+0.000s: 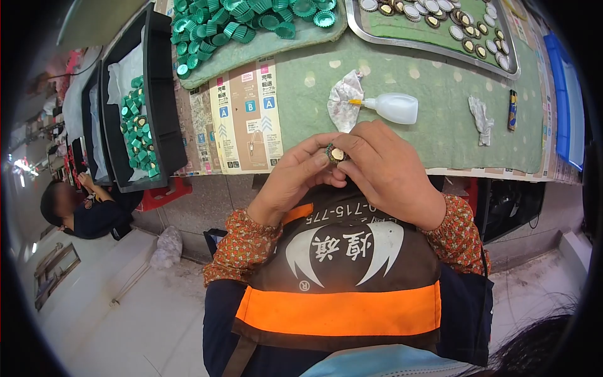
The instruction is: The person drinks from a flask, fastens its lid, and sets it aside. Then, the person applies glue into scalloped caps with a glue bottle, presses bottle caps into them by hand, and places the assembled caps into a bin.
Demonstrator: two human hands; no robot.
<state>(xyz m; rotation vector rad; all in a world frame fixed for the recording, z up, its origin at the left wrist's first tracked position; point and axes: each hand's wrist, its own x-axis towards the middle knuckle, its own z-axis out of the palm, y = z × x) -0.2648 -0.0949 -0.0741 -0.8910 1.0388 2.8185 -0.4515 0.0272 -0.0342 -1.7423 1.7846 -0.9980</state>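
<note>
My left hand (300, 171) and my right hand (391, 168) meet at the table's front edge. Between their fingertips is a small round fluted cap (337, 154), dark at the rim with a pale gold face; a little green shows at its edge. Both hands pinch it from either side. Just beyond my fingers lies a crumpled white cloth (345, 103). A translucent squeeze bottle (397, 109) with a yellow tip rests on its side, its nozzle over the cloth.
Green fluted cups (235, 22) are heaped on a cloth-covered tray at the back left. A metal tray (433, 51) holds brown and white caps. Left stands a black bin (164, 107) with green pieces. A crumpled tissue (481, 119), battery-like cylinder (512, 110) and blue tray (563, 100) are right. Another person (94, 210) sits left.
</note>
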